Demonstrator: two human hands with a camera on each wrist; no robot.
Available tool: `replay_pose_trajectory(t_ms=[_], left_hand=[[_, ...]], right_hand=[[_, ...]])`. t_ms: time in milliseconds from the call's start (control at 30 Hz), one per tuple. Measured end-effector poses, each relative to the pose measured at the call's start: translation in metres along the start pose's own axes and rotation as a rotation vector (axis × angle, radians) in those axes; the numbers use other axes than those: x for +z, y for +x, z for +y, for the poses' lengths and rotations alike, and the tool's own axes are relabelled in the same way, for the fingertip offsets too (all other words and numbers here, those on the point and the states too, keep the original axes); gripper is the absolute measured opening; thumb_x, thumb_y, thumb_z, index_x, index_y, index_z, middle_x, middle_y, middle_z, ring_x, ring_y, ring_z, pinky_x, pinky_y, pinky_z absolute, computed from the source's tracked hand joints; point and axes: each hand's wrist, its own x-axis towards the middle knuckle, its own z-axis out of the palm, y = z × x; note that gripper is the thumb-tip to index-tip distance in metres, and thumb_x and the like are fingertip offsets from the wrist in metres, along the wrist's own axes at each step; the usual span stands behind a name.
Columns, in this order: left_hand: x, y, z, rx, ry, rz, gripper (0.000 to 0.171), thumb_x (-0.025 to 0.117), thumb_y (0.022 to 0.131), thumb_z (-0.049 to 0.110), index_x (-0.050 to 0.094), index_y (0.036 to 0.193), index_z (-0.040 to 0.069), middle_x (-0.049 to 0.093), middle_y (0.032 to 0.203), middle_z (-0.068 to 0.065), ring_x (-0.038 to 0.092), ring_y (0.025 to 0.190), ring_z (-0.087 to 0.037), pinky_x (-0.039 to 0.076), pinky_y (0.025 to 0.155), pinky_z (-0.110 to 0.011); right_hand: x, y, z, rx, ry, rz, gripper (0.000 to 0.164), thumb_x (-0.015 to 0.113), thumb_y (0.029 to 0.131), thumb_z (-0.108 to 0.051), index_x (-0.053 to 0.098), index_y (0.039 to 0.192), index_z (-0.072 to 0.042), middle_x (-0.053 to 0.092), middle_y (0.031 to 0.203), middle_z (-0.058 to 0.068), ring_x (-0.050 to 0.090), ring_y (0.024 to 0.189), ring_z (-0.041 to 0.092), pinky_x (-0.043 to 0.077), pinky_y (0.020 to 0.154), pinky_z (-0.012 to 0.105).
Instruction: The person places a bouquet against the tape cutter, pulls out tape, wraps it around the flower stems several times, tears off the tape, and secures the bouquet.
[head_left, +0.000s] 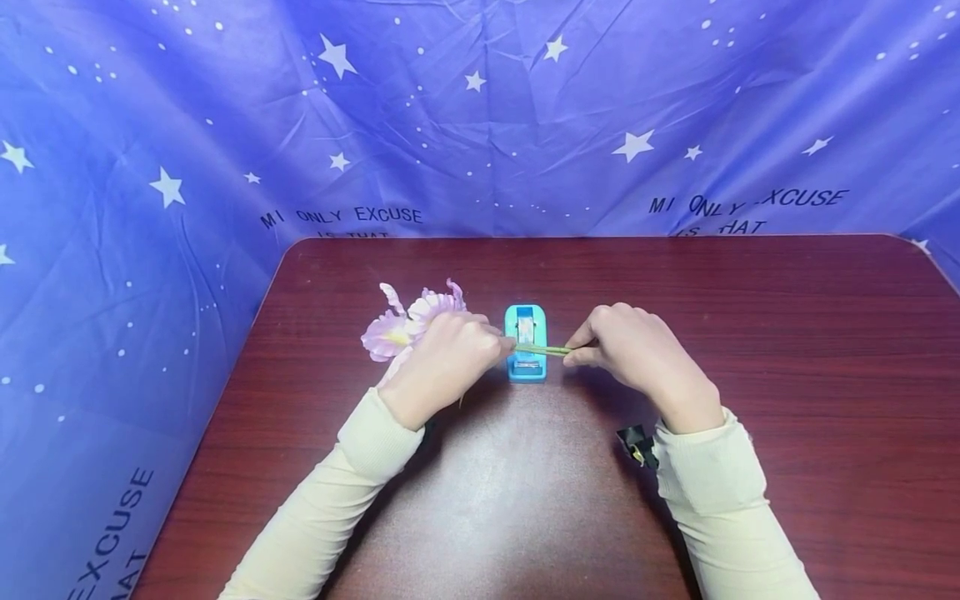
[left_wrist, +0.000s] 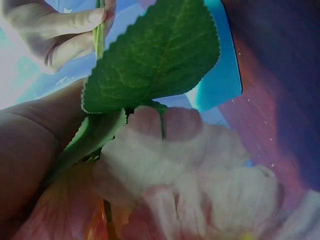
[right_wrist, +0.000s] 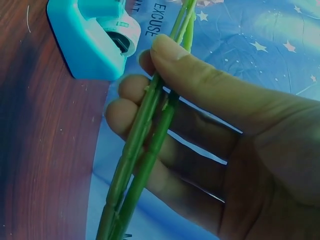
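Two green flower stems [head_left: 552, 351] stretch between the hands, over a light-blue tape dispenser [head_left: 528, 372]. My left hand [head_left: 448, 358] grips them near the pale purple blossoms [head_left: 392, 335], which spread out behind it to the left. Thumb and forefinger of my right hand [head_left: 637, 354] pinch the stems at the right. In the right wrist view the stems [right_wrist: 137, 145] lie side by side across the curled fingers. A toothed green leaf [left_wrist: 155, 60] and blossoms [left_wrist: 175, 165] cover much of the left wrist view, hiding the left fingertips' hold.
The dispenser [right_wrist: 90, 45] carries a roll of clear-looking tape [right_wrist: 125, 34]. Everything is over a dark red wooden table [head_left: 810, 350]. A blue cloth [head_left: 480, 125] with stars and lettering hangs behind the table. A small black object [head_left: 637, 447] sits at the right cuff.
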Motion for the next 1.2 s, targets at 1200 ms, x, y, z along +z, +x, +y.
replay_pose_trajectory(t_ms=[1200], left_hand=[[0.011, -0.008, 0.012, -0.044, -0.125, -0.074, 0.036, 0.072, 0.083, 0.015, 0.054, 0.053, 0.025, 0.051, 0.049, 0.009, 0.048, 0.043, -0.011, 0.04, 0.042, -0.03]], right_hand=[[0.012, 0.003, -0.002, -0.031, -0.011, -0.145, 0.004, 0.081, 0.081, -0.024, 0.08, 0.077, -0.024, 0.064, 0.068, -0.012, 0.05, 0.061, 0.011, 0.044, 0.059, 0.035]])
